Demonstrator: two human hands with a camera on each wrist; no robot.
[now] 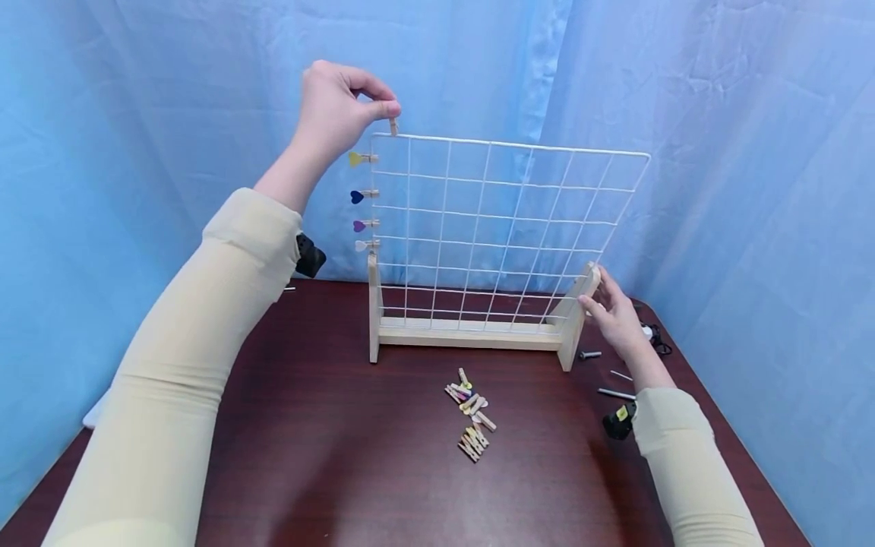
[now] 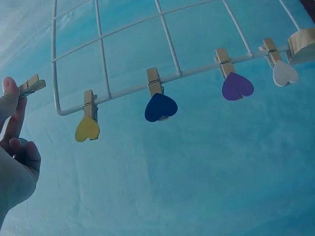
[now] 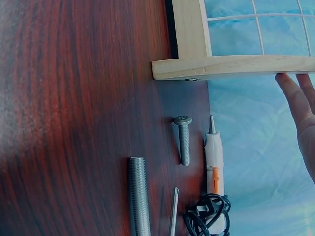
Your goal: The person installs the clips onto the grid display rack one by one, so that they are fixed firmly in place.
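My left hand (image 1: 338, 102) pinches a small wooden clothespin (image 2: 32, 86) between thumb and finger at the upper left corner of a white wire grid (image 1: 510, 143). In the left wrist view a small gap shows between clothespin and wire. Down the grid's left side hang clothespins with hearts: yellow (image 2: 87, 129), dark blue (image 2: 161, 107), purple (image 2: 237, 86) and white (image 2: 285, 73). The grid stands upright in a wooden stand (image 1: 468, 336). Fingertips of my right hand (image 1: 615, 315) touch the outer side of the stand's right upright (image 3: 231, 65), fingers fairly straight.
Several loose clothespins (image 1: 472, 442) lie piled on the dark red table (image 1: 383, 463) before the stand. Right of it lie a bolt (image 3: 184, 140), a threaded rod (image 3: 139, 196), a thin metal tool (image 3: 174, 211) and a white glue gun (image 3: 214, 152) with black cord. Blue curtains (image 1: 752, 190) hang behind.
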